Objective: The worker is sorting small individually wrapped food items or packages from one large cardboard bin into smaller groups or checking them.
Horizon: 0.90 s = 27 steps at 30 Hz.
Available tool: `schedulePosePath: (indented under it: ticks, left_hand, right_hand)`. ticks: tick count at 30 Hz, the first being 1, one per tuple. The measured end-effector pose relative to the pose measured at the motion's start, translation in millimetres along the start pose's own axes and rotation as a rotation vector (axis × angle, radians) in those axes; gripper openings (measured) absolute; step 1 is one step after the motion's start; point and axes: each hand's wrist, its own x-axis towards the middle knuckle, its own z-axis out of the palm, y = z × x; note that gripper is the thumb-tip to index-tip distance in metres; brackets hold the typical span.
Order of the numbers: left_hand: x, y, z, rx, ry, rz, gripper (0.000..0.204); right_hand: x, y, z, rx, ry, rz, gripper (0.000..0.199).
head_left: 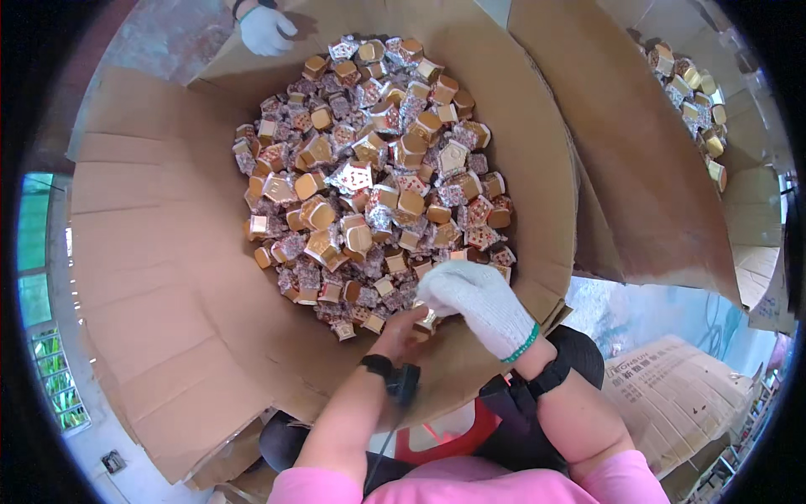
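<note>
At the near edge of a large cardboard box [537, 193], my two hands are close together. My bare left hand [401, 334] is closed around a small gold house-shaped ornament [426, 322], mostly covered by the fingers. Just above it, my right hand [474, 298], in a white knit glove with a green cuff, has its fingers pinched together at the ornament; what is between the fingertips is hidden. Beyond them lies a heap of similar house-shaped ornaments [357, 239], gold, white and red, many wrapped in clear bubble wrap [371, 267].
A second cardboard box [655, 202] at the right holds more gold pieces [688, 101]. Another person's white-gloved hand [267, 30] is at the far left rim. Flattened cardboard [672, 386] lies at the lower right. A red stool-like object [453, 437] is below my arms.
</note>
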Motion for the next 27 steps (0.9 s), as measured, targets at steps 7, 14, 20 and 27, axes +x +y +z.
schedulePosePath:
  ticks: [7,14,20,27]
  left_hand:
    - [-119,38,-18,0.735,0.272,0.758,0.051]
    - [-227,33,-3,0.928,0.354,1.127,0.057]
    - [-267,10,-7,0.804,0.198,1.075,0.054]
    - [-287,-18,-16,0.224,-0.044,0.969,0.037]
  right_hand:
    - [-11,5,-3,0.141,0.152,0.082,0.018]
    - [-47,-2,16,0.208,-0.169,-0.037,0.032]
    - [-105,-7,53,-0.368,-0.305,-0.299,0.027]
    - [-153,-14,86,-0.565,-0.198,-0.540,0.023]
